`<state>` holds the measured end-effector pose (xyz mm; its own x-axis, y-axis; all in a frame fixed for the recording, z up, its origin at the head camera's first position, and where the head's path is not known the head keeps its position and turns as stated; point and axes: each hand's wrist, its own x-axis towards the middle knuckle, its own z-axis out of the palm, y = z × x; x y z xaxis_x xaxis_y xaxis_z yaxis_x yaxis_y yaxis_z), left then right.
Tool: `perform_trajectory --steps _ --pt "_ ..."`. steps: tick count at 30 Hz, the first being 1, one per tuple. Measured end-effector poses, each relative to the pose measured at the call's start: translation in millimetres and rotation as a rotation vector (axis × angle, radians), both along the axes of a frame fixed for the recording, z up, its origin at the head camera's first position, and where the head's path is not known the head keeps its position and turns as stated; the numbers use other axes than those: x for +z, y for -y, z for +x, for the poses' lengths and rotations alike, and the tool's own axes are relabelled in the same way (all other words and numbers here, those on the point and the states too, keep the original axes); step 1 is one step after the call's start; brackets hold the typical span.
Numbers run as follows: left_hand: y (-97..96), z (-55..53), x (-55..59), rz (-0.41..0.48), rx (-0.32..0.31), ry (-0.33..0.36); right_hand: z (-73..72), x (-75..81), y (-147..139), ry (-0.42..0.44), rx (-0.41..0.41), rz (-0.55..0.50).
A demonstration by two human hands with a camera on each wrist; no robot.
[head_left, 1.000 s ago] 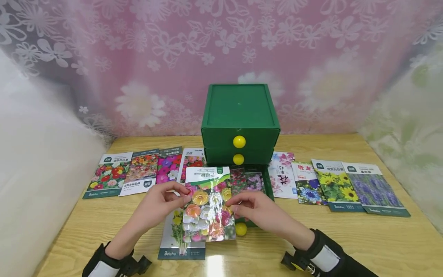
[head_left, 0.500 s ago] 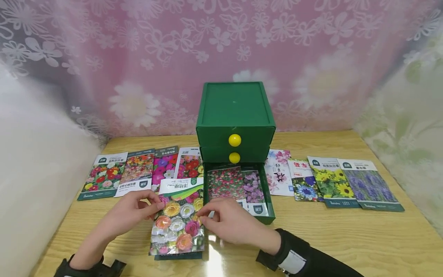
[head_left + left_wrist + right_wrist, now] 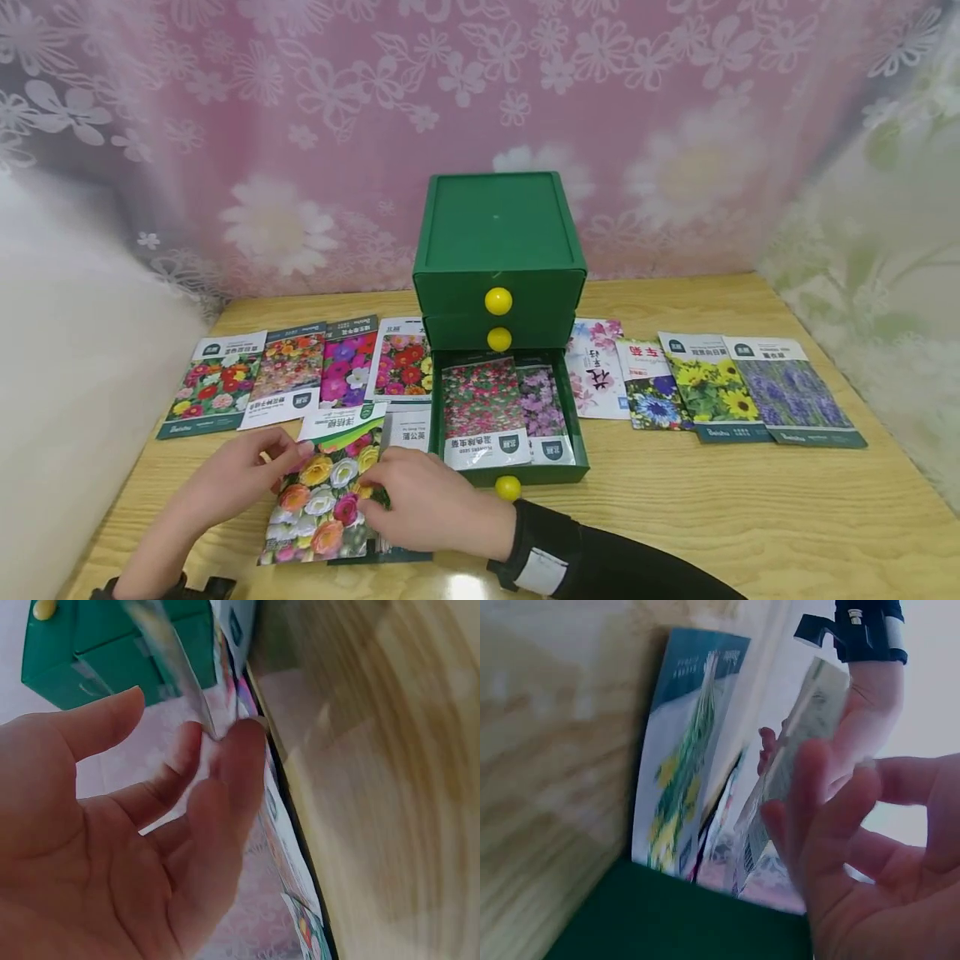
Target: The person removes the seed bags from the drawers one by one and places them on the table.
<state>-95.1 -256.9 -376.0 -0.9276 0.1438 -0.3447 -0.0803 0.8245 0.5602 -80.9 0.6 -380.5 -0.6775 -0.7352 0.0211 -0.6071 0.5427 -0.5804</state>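
My left hand (image 3: 236,475) and right hand (image 3: 420,500) pinch opposite side edges of a flower seed packet (image 3: 330,492) printed with yellow, white and pink blooms. It is tilted in the air at the front left. In the right wrist view, the same packet (image 3: 802,720) shows its pale back. Partly beneath it lies a packet with long green stems and yellow flowers (image 3: 682,750). To the right, a green drawer (image 3: 525,477) stands pulled out, holding a red-flowered packet (image 3: 480,408) that overlaps a purple-flowered packet (image 3: 543,404).
A green cabinet (image 3: 495,221) with yellow knobs stands at the back. Several seed packets line its left, among them one with red and white blooms (image 3: 213,383). More lie on its right, including a lavender packet (image 3: 795,400). A curtain (image 3: 337,125) hangs behind the wooden table (image 3: 675,517).
Both hands have carried the flower packet left, from in front of the drawer to the front left. The two packets inside the drawer have come into full view.
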Motion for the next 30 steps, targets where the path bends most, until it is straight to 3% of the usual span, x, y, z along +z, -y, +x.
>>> perform_trajectory --steps 7,13,22,30 --pt "14.2 3.6 -2.8 -0.127 0.016 0.057 3.6 -1.9 25.7 -0.019 0.036 0.191" --pt "19.4 2.6 -4.7 -0.21 0.013 0.077 4.9 -9.8 38.2 0.025 0.039 0.271" --pt "18.0 -1.0 -3.7 -0.256 0.013 0.084 4.8 -13.3 38.2 -0.026 0.039 0.269" --pt "3.6 -8.6 2.4 -0.244 -0.04 -0.045 8.4 -0.3 24.1 0.013 0.091 0.157"
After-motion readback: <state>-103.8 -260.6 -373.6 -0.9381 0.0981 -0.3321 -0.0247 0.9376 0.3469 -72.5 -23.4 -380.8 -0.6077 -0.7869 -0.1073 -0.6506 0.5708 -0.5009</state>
